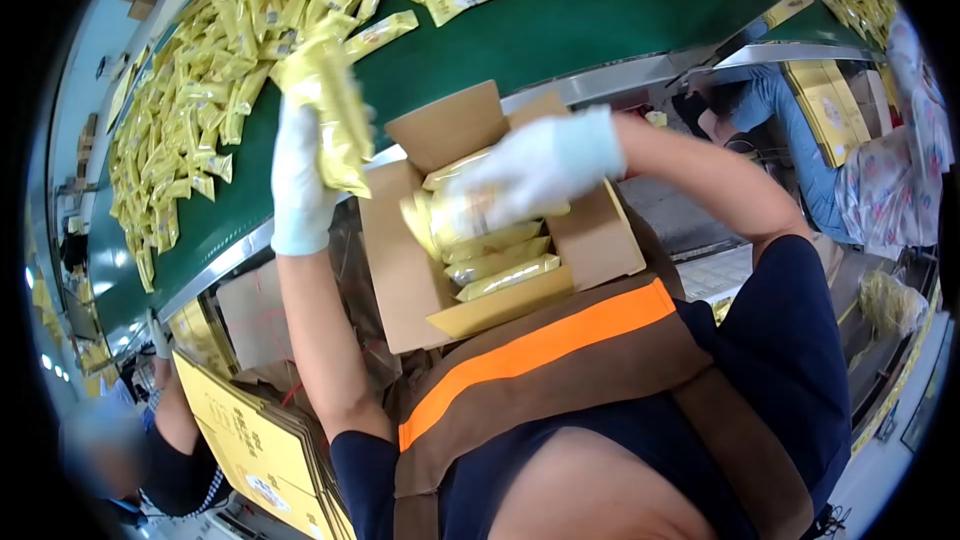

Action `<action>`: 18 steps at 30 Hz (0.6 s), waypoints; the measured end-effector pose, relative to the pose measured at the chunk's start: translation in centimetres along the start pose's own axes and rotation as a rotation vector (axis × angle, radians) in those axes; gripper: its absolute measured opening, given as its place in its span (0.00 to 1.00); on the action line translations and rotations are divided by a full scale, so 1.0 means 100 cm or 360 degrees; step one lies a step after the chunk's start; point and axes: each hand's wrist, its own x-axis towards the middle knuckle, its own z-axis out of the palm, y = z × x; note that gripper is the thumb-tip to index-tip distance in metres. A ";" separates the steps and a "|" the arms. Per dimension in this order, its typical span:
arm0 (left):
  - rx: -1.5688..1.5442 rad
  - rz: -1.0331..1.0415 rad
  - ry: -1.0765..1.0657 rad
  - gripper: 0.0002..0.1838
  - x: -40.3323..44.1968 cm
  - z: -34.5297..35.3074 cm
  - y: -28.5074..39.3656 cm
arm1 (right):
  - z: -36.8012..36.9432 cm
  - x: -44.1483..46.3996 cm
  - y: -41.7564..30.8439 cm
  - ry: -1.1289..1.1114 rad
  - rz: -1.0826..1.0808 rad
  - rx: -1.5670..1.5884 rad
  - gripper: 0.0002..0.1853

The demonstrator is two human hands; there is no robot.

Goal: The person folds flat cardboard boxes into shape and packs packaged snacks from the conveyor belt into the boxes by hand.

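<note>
My left hand (305, 175), in a white glove, is closed round several yellow packets (335, 105) above the edge of the green conveyor (510, 50). An open cardboard box (405, 250) stands against my apron with its flaps spread. Rows of yellow packets (508, 277) lie inside it. Over the box, my gloved right hand (530, 172) is blurred by motion, its fingers on yellow packets (430, 223) at the box's left part. Its fingertips are partly smeared.
A large heap of yellow packets (215, 70) covers the conveyor's left part. Flattened yellow cartons (245, 430) stand at lower left beside a co-worker (175, 440). Another person's legs (790, 140) show at right, near yellow cartons (825, 110). A metal rail (790, 0) crosses the upper right.
</note>
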 end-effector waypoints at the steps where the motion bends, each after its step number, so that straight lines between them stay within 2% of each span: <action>1: 0.0121 -0.0181 -0.0141 0.35 -0.001 0.004 0.003 | 0.008 0.006 -0.027 -0.0286 0.0199 -0.0234 0.28; 3: 0.0759 -0.0288 -0.0337 0.37 -0.001 0.039 0.002 | 0.050 0.016 -0.034 -0.0246 0.0253 -0.0602 0.29; 5: 0.1985 0.0382 -0.0884 0.39 0.004 0.038 -0.022 | 0.065 0.006 -0.022 0.0099 0.0013 -0.0528 0.27; 6: 0.2317 -0.0033 -0.0911 0.37 -0.004 0.060 -0.018 | 0.068 -0.004 -0.016 0.0261 -0.0104 -0.0487 0.26; 9: 0.2740 0.0045 -0.0913 0.34 -0.010 0.074 -0.039 | 0.053 -0.046 -0.007 0.0615 -0.0003 0.0006 0.24; 11: 0.2717 0.0162 -0.0882 0.34 -0.019 0.083 -0.053 | 0.042 -0.075 0.015 0.0796 0.0143 0.0294 0.23; 13: 0.2671 0.0259 -0.0870 0.34 -0.027 0.087 -0.075 | 0.041 -0.087 0.029 0.1028 0.0323 0.0979 0.20; 14: 0.2669 0.0127 -0.0892 0.36 -0.026 0.088 -0.076 | 0.034 -0.093 0.028 0.0928 0.0384 0.0963 0.22; 17: 0.2719 0.0435 -0.0868 0.35 -0.030 0.081 -0.081 | 0.015 -0.094 0.013 0.0611 0.0137 -0.0184 0.20; 18: 0.2644 0.0361 -0.0885 0.35 -0.029 0.078 -0.082 | 0.016 -0.083 0.018 0.0576 -0.0240 -0.0652 0.19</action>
